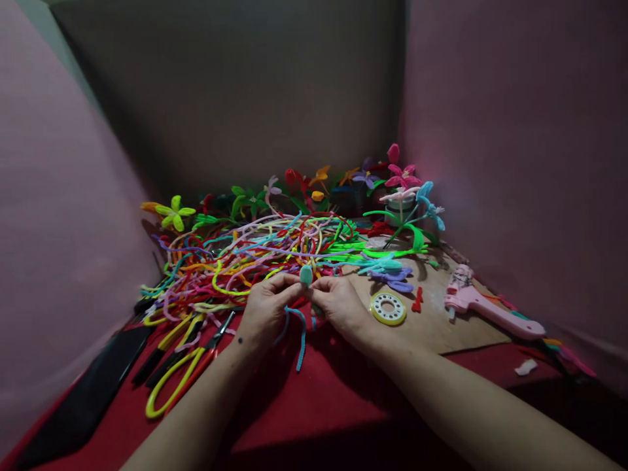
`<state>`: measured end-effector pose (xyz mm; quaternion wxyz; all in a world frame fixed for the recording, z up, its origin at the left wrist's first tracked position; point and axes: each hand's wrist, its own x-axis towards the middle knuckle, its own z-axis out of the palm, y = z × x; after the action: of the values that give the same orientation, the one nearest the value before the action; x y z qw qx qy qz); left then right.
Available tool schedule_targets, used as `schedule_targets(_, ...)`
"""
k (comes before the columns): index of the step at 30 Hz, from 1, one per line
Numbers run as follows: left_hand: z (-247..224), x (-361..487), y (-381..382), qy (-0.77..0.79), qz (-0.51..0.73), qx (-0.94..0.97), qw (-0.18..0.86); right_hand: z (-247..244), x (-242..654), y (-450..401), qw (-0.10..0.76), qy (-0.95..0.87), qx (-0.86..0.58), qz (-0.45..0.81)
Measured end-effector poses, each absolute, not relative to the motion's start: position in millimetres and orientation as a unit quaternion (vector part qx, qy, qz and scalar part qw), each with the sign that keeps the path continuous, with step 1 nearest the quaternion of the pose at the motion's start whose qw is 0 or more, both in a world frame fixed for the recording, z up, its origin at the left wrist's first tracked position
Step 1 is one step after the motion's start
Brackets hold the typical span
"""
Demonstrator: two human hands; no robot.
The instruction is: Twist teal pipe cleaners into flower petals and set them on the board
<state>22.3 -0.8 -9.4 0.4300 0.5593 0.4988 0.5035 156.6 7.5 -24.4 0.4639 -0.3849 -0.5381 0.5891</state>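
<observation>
A small rounded piece of pale teal pipe cleaner (305, 275) stands up between my fingertips at the middle of the table. My left hand (269, 307) pinches it from the left side. From the other side, my right hand (343, 309) is closed with its thumb and finger at the piece's base. Below my fingers hangs a loose blue pipe cleaner (301, 340), bent over and pointing down; where its upper end goes is hidden. Just beyond both hands lies a tangled heap of coloured pipe cleaners (250, 252).
Yellow-handled scissors (171, 386) and black-and-yellow pliers (167, 343) lie left. To the right, a cardboard sheet (436, 333) carries a yellow-rimmed tape roll (401, 314) and a pink glue gun (483, 307). Pipe-cleaner flowers (403, 175) line the back. Cloth walls (515, 131) enclose the table.
</observation>
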Motion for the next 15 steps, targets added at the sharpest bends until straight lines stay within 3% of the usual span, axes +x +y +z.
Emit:
schedule_targets(11,-17.5,31.6,-8.3,0.512,0.540,0.490,0.455,-27.1,154.4,3.2,0.387,-0.517,-0.396,0.652)
schedule_targets(15,-13.0,31.4,-10.8,0.493,0.540,0.478,0.485,-24.1,155.7,3.6,0.461,-0.558,-0.348,0.595)
